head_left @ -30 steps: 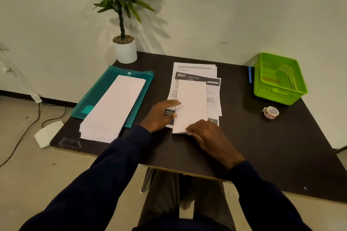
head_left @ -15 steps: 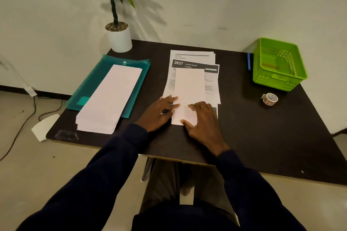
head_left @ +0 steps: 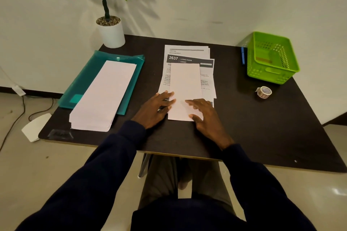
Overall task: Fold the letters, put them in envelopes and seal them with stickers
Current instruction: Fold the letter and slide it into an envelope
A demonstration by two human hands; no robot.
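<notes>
Folded letter [head_left: 185, 84] lies lengthwise at bench ctr, on top of the printed sheets and blank side up. Its near end reaches just past the sheets onto bare bench.

Bench [head_left: 262, 127]: dark top, pushed vs. a pale wall.

Teal folder [head_left: 84, 80]: far-left part of bench, angled, w/ a snap button at its far edge.

Envelope stack [head_left: 105, 95]: long white pile lying on the folder. Its near end hangs past the folder toward the bench's front-left corner.

Printed sheets [head_left: 187, 59]: a few pages fanned under the letter. Top one has a dark header, "2637 LIVING ROOM".

Green basket [head_left: 272, 69]: perforated plastic, far-right corner. Contents hard to make out.

Potted plant [head_left: 112, 33]: white pot w/ pebbles, far-left corner, beside the folder.

Right grip [head_left: 206, 116]: flat, fingers straight and spread, pressing on the letter's near end. Thumb at the near edge. Nothing clasped.

Left grip [head_left: 154, 108]: also flat and unclenched, lying on the sheets just L of the letter. Fingertips touch its L edge. Holds nothing.

Sticker roll [head_left: 264, 92]: small patterned roll on edge, near the basket, well apart from the letter.

Blue pen [head_left: 243, 56]: just L of the basket.
</notes>
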